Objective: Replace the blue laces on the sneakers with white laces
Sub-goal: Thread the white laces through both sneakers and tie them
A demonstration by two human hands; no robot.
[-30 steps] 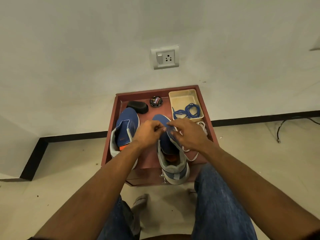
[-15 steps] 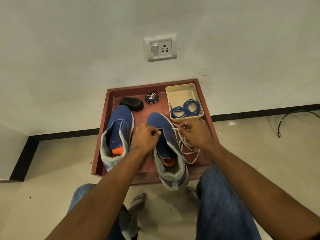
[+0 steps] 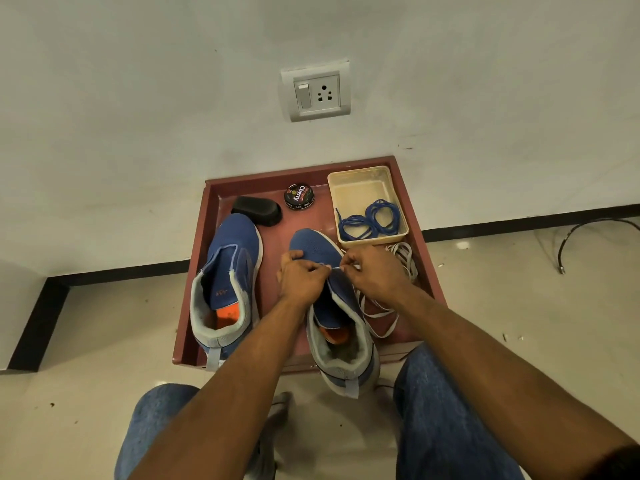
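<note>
Against a white wall, the red desk (image 3: 207, 271) carries two blue sneakers. Left hand (image 3: 301, 277) and right hand (image 3: 375, 271) each pinch the white lace (image 3: 377, 315) over the right sneaker (image 3: 332, 306); blue laces (image 3: 372, 220) lie in the tray (image 3: 360, 178).

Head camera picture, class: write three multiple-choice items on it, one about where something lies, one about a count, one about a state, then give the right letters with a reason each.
1. Where do the blue laces lie?
A. in the cream tray
B. on the floor
C. in the left sneaker

2. How many sneakers stand on the red table?
A. one
B. two
C. three

3. What is the right hand doing?
A. resting flat on the table
B. pinching a white lace
C. holding the polish tin

Answers:
1 A: the blue coils sit inside the tray at the table's far right corner.
2 B: the left sneaker and the right sneaker stand side by side.
3 B: its fingertips hold the lace end over the right sneaker, facing the left hand.
</note>
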